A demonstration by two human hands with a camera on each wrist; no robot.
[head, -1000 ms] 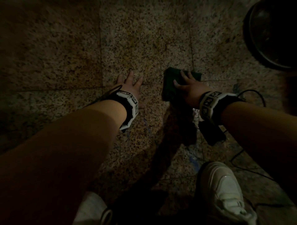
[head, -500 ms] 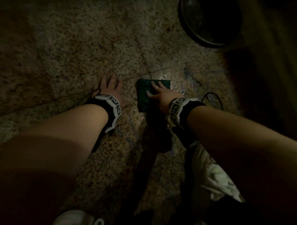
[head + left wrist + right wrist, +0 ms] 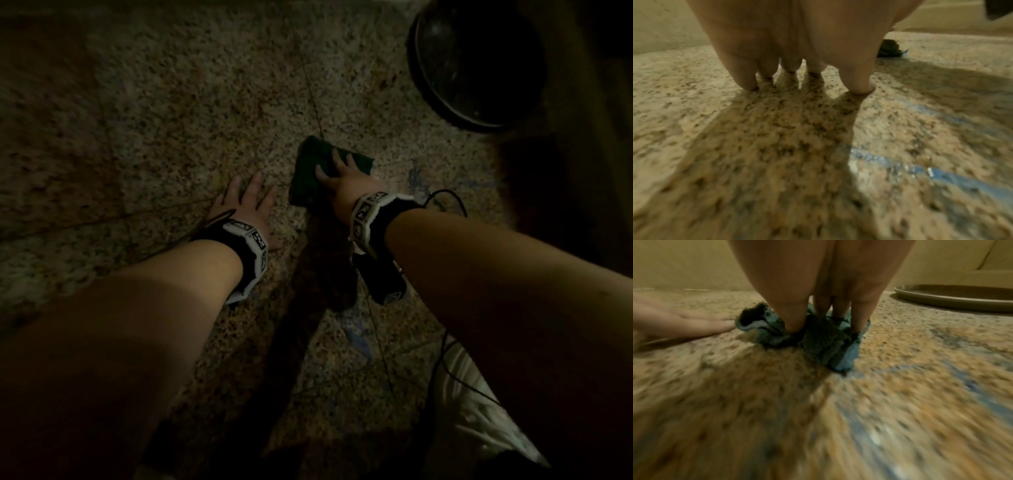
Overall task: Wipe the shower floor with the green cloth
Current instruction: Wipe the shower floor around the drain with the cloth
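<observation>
nearest the camera, low in the head view: a white shoe point(image 3: 479, 411) at lower right, a thin black cable point(image 3: 445, 359) running over it. both bare forearms reach forward from the bottom edge, each with a black-and-white marker wristband point(image 3: 248, 255); the right band point(image 3: 371, 217) carries a dark block hanging below the wrist.

shower floor point(image 3: 171, 120): speckled tan stone tiles with thin joint lines, dimly lit. blue streaks and wet glints on the stone near the hands, clearer in the left wrist view point(image 3: 941, 175). picture blurred toward the edges in both wrist views.

left hand point(image 3: 245, 205): palm down on the bare floor, fingers point(image 3: 744, 76) straight and slightly spread, tips touching stone; thumb also down. holds nothing.

right hand point(image 3: 346, 178): just beside and a little farther out than the left, laid on top of the green cloth point(image 3: 310, 171). fingers point(image 3: 795, 316) extended and a little apart, tips pressing into the fabric; not curled round it. cloth bunches up in folds between and around the fingertips in the right wrist view point(image 3: 824, 340). cloth lies flat on the floor at a tile joint, its near-left edge close to the left hand's fingertips, apart from them.

farther out, upper right: a dark round basin point(image 3: 476, 61) standing on the floor, well apart from the cloth; its low rim point(image 3: 953, 300) shows in the right wrist view. beyond it a plain wall point(image 3: 684, 264).
</observation>
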